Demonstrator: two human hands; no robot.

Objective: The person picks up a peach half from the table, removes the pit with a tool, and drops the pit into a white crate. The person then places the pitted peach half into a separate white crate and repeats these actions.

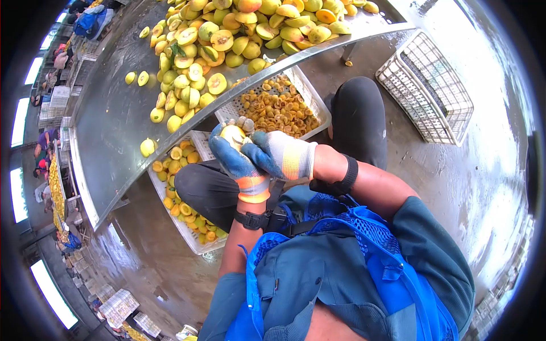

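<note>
My left hand (230, 158), in a blue and grey work glove with an orange cuff, is closed around a yellow peach (233, 134). My right hand (282, 154), gloved alike, is closed against the peach from the other side. A small pale edge shows between the hands, but what the right fingers grip is hidden. Just ahead, a metal table (122, 113) bears a heap of yellow-green peaches (222, 41), many of them cut.
Below the table edge, one white crate (323, 108) holds small brownish-orange pieces; another crate (199, 248) holds peach halves. An upturned-looking white crate (424, 85) stands on the wet floor at right. Other people (45, 142) work at far left.
</note>
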